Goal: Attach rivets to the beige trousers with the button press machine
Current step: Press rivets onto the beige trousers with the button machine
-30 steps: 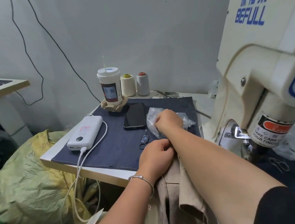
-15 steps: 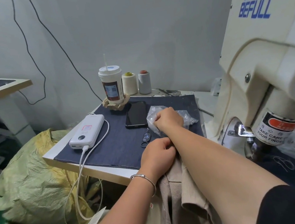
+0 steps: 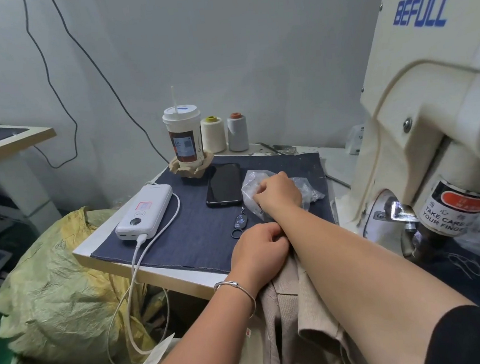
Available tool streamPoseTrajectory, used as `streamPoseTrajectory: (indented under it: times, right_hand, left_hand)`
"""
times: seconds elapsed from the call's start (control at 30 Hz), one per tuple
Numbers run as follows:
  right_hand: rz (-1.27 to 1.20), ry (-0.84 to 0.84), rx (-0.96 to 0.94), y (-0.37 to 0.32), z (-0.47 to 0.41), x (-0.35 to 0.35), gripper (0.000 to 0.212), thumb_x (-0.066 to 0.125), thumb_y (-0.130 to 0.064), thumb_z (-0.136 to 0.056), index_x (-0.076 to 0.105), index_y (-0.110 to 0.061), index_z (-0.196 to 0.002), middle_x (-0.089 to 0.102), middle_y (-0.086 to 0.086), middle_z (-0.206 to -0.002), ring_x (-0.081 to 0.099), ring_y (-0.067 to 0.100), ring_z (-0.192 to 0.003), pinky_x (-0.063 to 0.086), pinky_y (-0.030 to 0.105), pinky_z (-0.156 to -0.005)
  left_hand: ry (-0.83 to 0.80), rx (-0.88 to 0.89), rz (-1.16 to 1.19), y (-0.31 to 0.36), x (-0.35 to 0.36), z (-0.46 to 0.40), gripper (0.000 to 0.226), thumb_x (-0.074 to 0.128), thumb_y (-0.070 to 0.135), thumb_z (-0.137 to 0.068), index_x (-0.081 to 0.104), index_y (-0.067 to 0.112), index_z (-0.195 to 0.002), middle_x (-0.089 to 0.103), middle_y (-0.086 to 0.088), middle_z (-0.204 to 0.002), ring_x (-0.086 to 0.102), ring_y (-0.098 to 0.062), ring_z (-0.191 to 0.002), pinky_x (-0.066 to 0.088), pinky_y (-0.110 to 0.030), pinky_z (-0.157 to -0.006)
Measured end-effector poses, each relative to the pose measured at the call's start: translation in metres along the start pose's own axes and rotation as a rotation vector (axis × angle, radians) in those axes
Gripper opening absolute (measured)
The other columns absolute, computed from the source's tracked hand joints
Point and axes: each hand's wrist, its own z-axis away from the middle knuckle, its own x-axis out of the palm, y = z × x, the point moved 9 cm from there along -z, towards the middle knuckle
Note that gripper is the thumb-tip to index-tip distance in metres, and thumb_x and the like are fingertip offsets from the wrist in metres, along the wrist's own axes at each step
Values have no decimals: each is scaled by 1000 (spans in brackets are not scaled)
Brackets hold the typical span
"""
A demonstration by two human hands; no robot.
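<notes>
Left hand (image 3: 257,249) curled, gripping beige trousers (image 3: 298,321) at desk (image 3: 166,276) edge; right hand (image 3: 277,193) just beyond, fingers pinching clear plastic bag (image 3: 251,181).

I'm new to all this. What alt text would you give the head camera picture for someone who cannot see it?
A person's right hand reaches into a clear plastic bag on a dark cloth-covered table, while the left hand grips beige trousers at the table's edge. A cream button press machine stands at right; a phone, power bank, lidded cup and two thread spools sit nearby.
</notes>
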Motion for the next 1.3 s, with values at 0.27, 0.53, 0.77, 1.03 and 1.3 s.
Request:
streamPoseTrajectory:
  times: [0.27,0.53,0.77,1.03,1.3]
  right_hand:
    - [-79,61,49,7,3,-11,35,62,-28,-85,65,-6,-112,46,7,-125,49,26,-115,49,39,-86]
    - [-400,197,-1,8,53,-66,32,64,-18,-76,52,-17,-47,51,12,-84,42,28,-83,39,27,-67]
    - [-601,131,-192,17,172,-94,11,70,-12,-73,66,-13,-63,53,-6,-104,52,12,-102,41,23,-85]
    - [-576,60,-241,119,256,-138,17,73,-10,-74,62,-17,-64,55,-14,-95,53,-2,-77,38,11,-64]
    - [90,335,-221,244,239,-218,16,75,-12,-74,61,-12,-65,55,-5,-89,52,13,-88,47,32,-55]
  left_hand:
    - [4,10,12,3,-1,2,21,53,25,-89,72,20,-96,73,0,-91,65,-22,-95,53,-41,-83]
    - [-28,15,49,4,0,3,21,56,34,-90,75,27,-95,75,7,-94,66,-16,-95,52,-41,-86]
    - [-3,12,-44,13,-6,9,18,58,29,-76,62,26,-59,52,12,-49,43,-1,-50,31,-25,-51]
    - [41,5,25,10,-2,6,33,60,25,-94,64,9,-66,59,2,-61,50,-15,-68,41,-34,-71]
    - [39,-6,49,5,0,3,29,62,23,-93,70,16,-67,64,10,-60,56,-14,-70,40,-31,-69]
